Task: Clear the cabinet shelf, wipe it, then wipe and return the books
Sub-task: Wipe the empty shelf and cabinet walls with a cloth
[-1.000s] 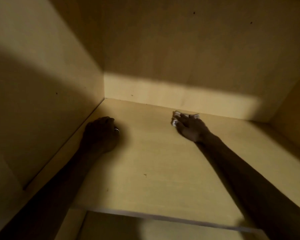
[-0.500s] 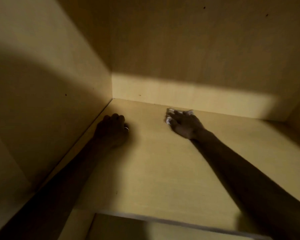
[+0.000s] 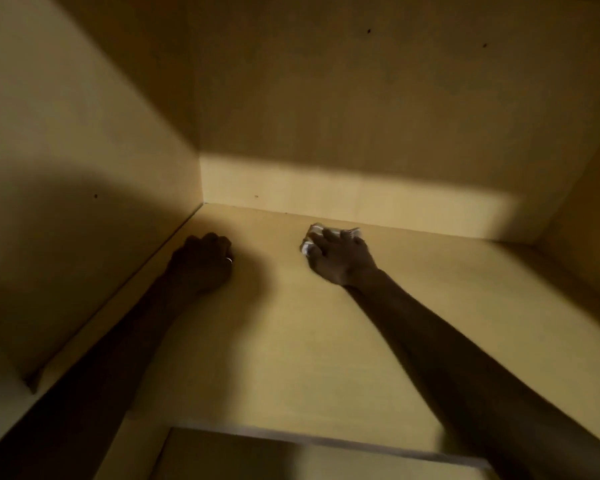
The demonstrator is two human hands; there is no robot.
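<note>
because the shelf [image 3: 291,341] needed wiping, the right hand [image 3: 340,258], mid-frame, clutched a white cloth [image 3: 314,233]; the left hand [image 3: 201,265], curled and holding nothing, leaned for balance.

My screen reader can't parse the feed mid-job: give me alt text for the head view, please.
Right hand presses a white cloth onto the bare cabinet shelf near the back panel. Left hand, fingers curled and wearing a ring, rests on the shelf by the left wall. No books are in view.
</note>
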